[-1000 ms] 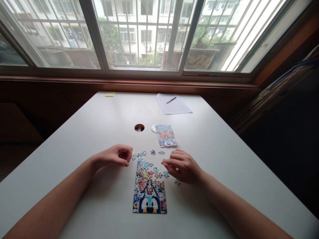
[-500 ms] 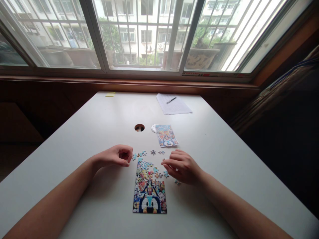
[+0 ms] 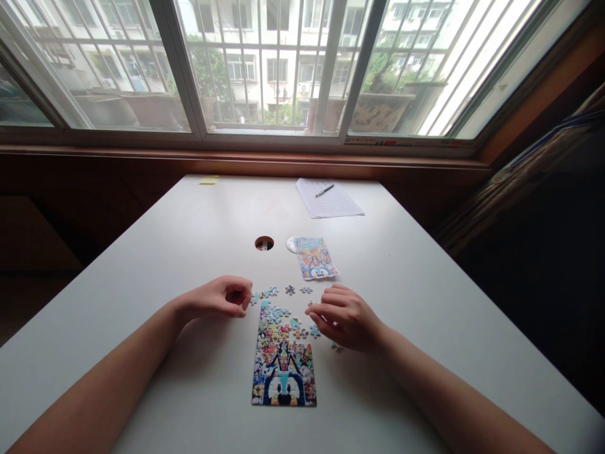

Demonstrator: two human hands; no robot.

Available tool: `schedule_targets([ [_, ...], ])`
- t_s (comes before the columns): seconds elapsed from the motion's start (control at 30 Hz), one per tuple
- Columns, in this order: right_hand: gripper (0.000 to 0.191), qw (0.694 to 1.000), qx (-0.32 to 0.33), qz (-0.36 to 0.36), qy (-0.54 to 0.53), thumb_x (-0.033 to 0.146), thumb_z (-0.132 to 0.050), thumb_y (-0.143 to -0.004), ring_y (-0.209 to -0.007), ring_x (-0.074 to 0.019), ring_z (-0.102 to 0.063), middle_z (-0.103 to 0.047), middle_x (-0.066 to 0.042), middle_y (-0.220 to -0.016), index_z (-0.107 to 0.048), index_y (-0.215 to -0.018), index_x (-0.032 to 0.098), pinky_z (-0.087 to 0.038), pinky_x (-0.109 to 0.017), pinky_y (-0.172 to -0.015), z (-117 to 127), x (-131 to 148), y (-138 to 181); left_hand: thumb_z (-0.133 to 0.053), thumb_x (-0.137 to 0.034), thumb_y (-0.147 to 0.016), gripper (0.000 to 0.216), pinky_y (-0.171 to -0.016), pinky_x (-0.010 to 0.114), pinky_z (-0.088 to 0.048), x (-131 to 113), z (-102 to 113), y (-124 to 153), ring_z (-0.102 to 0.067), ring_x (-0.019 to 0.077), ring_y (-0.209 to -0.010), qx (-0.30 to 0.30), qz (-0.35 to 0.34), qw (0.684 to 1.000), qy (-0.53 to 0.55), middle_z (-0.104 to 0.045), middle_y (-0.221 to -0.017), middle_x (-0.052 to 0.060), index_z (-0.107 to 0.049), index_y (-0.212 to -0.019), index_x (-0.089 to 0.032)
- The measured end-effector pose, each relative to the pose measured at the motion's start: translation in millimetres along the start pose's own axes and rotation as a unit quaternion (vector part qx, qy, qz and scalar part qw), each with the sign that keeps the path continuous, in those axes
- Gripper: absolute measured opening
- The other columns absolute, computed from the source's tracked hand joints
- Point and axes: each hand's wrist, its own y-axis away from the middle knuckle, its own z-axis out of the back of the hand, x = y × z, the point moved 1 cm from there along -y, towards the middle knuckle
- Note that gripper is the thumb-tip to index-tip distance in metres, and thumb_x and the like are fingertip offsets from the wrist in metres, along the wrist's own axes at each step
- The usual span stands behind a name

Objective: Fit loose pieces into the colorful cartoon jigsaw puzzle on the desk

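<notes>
A partly built colourful jigsaw puzzle [image 3: 283, 369] lies on the white table [image 3: 189, 252] in front of me. Loose pieces [image 3: 278, 291] sit just beyond its ragged top edge. My left hand [image 3: 220, 297] rests curled on the table left of the puzzle's top, fingers bent in loosely, thumb near the loose pieces. My right hand [image 3: 344, 317] lies at the puzzle's upper right, fingertips pinched together over small pieces; what they hold is hidden. One more piece [image 3: 336, 347] peeks out beneath that hand.
A small reference picture [image 3: 316, 258] lies beyond the pieces, beside a silver disc [image 3: 292, 244] and a round cable hole [image 3: 264, 243]. Further back are a paper sheet [image 3: 331, 200] with a pen [image 3: 324, 190] and a yellow sticky note [image 3: 208, 180]. Windows face me.
Almost nothing differs. My right hand has shifted very slightly over the pieces at the puzzle's upper right; my left hand stays put.
</notes>
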Motion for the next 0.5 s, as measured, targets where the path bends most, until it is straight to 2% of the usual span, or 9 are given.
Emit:
schedule_targets([
  [0.5, 0.012, 1.000, 0.001, 0.003, 0.000, 0.017, -0.060, -0.093, -0.061, -0.0144, -0.047, -0.060, -0.001, -0.066, -0.071, -0.091, 0.019, -0.037, -0.031, -0.065, 1.9, 1.6, -2.4, -0.073, -0.027, -0.077, 0.017, -0.060, 0.024, -0.031, -4.2, -1.7, 0.5, -0.042, 0.0115, -0.066, 0.001, 0.010, 1.000, -0.011, -0.050, -0.072, -0.002, -0.061, -0.074, -0.015],
])
